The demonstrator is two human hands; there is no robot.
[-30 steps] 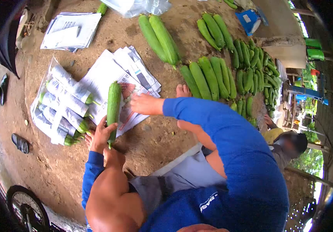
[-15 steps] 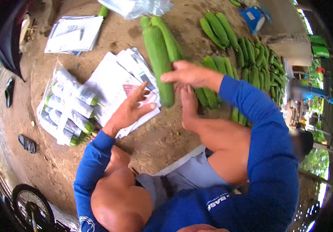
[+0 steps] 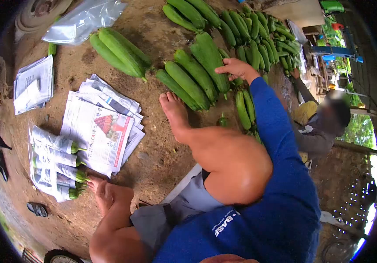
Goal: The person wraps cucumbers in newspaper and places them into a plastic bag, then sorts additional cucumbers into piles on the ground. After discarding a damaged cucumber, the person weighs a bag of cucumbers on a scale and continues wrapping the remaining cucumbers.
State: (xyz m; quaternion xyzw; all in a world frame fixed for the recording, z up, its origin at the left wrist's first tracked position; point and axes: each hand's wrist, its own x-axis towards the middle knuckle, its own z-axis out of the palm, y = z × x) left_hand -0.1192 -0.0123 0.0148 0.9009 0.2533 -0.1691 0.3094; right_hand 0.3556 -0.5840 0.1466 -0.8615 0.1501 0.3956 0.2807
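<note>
Green gourd at 1 o'clock, just beside neighbouring gourds on its 8 o'clock side. Right hand gripping it from its 3 o'clock side, thumb over top, other fingers partly hidden. Left hand out of frame, state can't tell. Handling, my judgement: light thumb pressure, skin likely bruises; support the weight, line it up parallel, don't knock neighbours or scrape the tip on dirt floor. Newspapers at 9 o'clock, well apart.
</note>
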